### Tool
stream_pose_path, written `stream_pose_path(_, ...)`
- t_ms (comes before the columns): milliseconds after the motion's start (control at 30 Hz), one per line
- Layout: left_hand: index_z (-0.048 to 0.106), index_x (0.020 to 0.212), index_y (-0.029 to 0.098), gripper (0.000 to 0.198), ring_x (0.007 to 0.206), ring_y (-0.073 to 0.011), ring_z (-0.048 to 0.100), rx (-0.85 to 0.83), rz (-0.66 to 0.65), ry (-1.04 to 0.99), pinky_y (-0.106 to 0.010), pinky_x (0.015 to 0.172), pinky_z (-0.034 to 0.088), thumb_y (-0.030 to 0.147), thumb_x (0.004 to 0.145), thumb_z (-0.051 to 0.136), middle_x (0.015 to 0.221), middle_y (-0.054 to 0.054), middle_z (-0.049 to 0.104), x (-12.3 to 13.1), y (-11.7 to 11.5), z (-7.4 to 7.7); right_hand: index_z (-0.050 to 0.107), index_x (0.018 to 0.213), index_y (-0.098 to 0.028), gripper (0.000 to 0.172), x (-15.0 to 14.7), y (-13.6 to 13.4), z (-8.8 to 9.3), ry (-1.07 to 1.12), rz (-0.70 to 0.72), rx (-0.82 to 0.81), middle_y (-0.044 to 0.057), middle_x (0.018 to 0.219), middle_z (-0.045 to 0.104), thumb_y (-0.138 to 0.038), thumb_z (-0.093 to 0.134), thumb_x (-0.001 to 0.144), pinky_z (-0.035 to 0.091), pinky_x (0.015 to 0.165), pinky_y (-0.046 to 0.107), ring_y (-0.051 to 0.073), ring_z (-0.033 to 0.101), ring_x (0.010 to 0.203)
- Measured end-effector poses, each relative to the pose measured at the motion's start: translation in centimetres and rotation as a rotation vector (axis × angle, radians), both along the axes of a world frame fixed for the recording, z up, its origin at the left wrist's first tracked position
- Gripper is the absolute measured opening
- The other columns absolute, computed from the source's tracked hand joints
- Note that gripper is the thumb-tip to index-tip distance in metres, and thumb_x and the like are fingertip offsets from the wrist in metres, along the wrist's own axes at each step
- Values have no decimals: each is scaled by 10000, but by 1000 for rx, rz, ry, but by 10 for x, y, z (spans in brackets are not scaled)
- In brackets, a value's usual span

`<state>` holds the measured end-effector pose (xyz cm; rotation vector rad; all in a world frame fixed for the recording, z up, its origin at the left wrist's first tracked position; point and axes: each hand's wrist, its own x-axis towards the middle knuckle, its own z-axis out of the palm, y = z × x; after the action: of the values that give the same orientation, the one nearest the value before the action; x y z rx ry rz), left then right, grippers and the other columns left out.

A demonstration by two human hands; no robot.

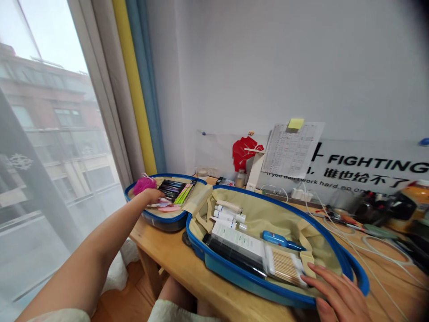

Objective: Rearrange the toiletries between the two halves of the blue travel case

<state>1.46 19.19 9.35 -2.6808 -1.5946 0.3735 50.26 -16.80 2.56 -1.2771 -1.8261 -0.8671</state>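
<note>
A blue case with a beige lining lies open on the wooden desk. My left hand reaches into its far lid half, fingers curled down among flat packets next to a pink puff and a set of dark and green pens. What the fingers hold, if anything, is hidden. My right hand rests open on the near right rim of the case's main half, fingertips beside a clear box of wooden sticks. White tubes, a white box and a blue pen lie inside.
A window with a sheer curtain fills the left. Behind the case stand a printed sheet with a yellow note, a red cutout and small jars. White cables, tools and an orange bottle crowd the right of the desk.
</note>
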Motion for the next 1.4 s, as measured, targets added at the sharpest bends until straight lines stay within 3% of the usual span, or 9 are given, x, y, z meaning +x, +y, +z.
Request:
stream_pose_path(267,595,1115,188,301,1010,-231,602,134,44,-52,-329,882,452,308,868,471,1099,-101,658,3,-23,16,650,940,-263,253,-7,-5,5,44,-45,-56,38,1029,664,-321,419,853,401,897,386,217,608,960)
stream_pose_path(433,495,1253,173,421,1098,-224,555,304,13,-199,-300,947,406,292,923,263,1173,-101,612,25,-30,55,641,956,-260,248,-9,-5,5,49,-39,-29,37,1034,661,-310,422,852,401,903,390,211,614,957)
stream_pose_path(600,392,1340,189,448,1170,-221,481,386,-172,-338,-308,993,355,311,938,234,1277,-83,532,106,-47,109,656,921,-258,271,-9,-7,7,45,-83,-81,38,1023,669,-322,401,856,417,915,389,208,619,961)
stream_pose_path(700,442,1299,217,404,1078,-205,537,280,-414,-368,-276,916,395,315,930,309,1230,-51,574,179,-68,121,651,923,-254,268,-11,-8,8,36,-85,-61,39,1024,668,-320,398,865,421,904,389,202,617,963)
stream_pose_path(767,481,1257,237,365,1001,-176,572,207,-534,-357,-240,853,414,314,924,353,1165,-25,614,228,-83,115,643,930,-250,256,-12,-8,10,34,-74,-48,42,1023,665,-306,400,870,421,895,390,199,614,962)
stream_pose_path(867,508,1235,228,349,1010,-167,576,127,-672,-318,-231,833,418,266,908,392,1187,-35,610,292,-101,93,638,935,-253,235,-14,-8,11,45,-59,-42,39,1031,660,-303,420,865,421,895,390,199,612,968)
stream_pose_path(1033,576,1182,224,336,975,-199,606,36,-789,-217,-283,806,450,229,865,463,1131,-78,641,366,-117,51,640,943,-265,235,-14,-9,11,78,-59,-68,32,1047,657,-305,427,853,418,905,391,204,615,971)
stream_pose_path(1233,682,984,215,242,835,-203,639,-79,-825,-89,-301,725,487,185,772,570,970,-65,702,412,-121,15,627,967,-262,230,-17,-10,10,82,-46,-55,38,1066,643,-285,423,865,404,917,398,198,595,998)
stream_pose_path(1400,679,992,248,299,824,-172,640,-154,-835,-49,-274,735,494,125,734,590,985,-14,710,418,-123,6,621,970,-260,231,-17,-9,10,79,-52,-46,41,1071,638,-291,413,873,390,928,405,204,586,1006)
